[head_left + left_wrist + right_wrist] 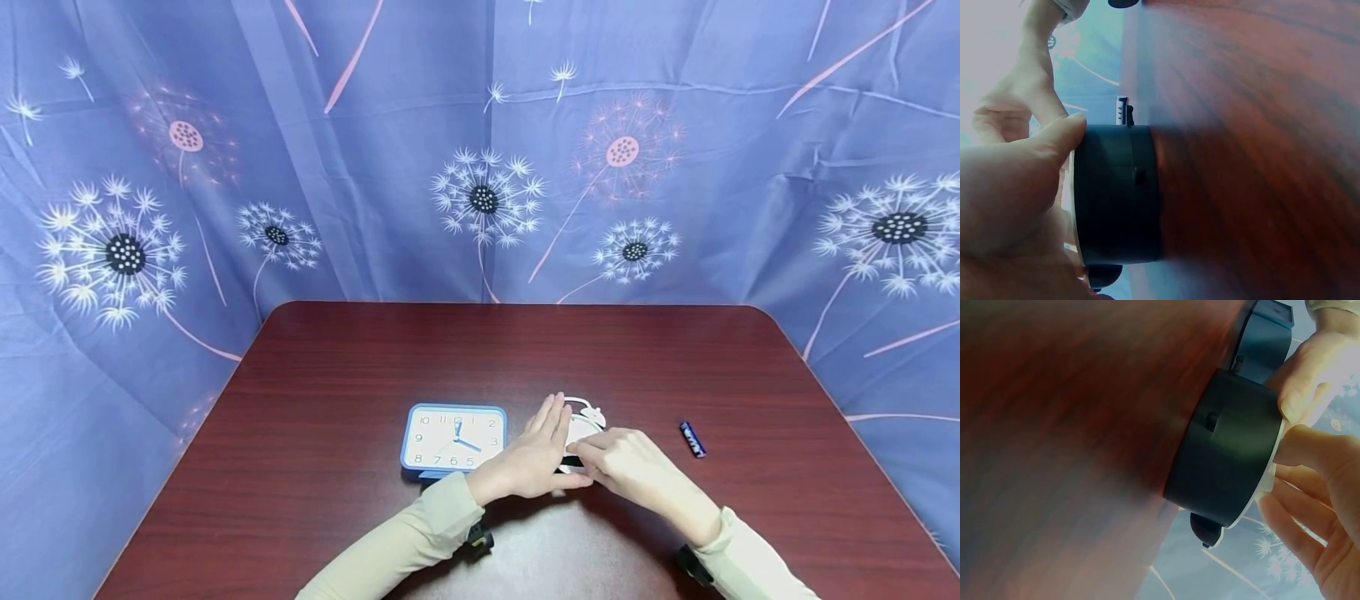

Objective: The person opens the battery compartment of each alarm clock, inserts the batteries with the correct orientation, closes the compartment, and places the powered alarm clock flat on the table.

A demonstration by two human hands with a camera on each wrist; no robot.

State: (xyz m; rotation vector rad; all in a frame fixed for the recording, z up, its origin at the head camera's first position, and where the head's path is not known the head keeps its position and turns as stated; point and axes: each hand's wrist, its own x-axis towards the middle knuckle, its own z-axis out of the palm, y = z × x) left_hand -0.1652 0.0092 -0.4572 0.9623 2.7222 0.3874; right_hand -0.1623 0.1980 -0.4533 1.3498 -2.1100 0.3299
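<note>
A small round alarm clock [583,423] with a white face, a white handle on top and a black casing [1116,194] lies on its back on the table. My left hand [536,454] stretches nearly straight fingers over its left part, thumb by its lower edge. In the right wrist view that thumb is right at the casing's rim. From the other side my right hand [618,458] reaches in with bent fingers, thumb and fingertips [1266,499] gathered at a white part on the front of the clock. The fingers hide much of the face.
Left of the hands lies a blue rectangular clock [453,437], numbers upward, its hands and white dial visible. A blue battery [693,439] lies to the right on the dark red wooden table [360,358]. A blue dandelion-print curtain [375,167] hangs behind the table.
</note>
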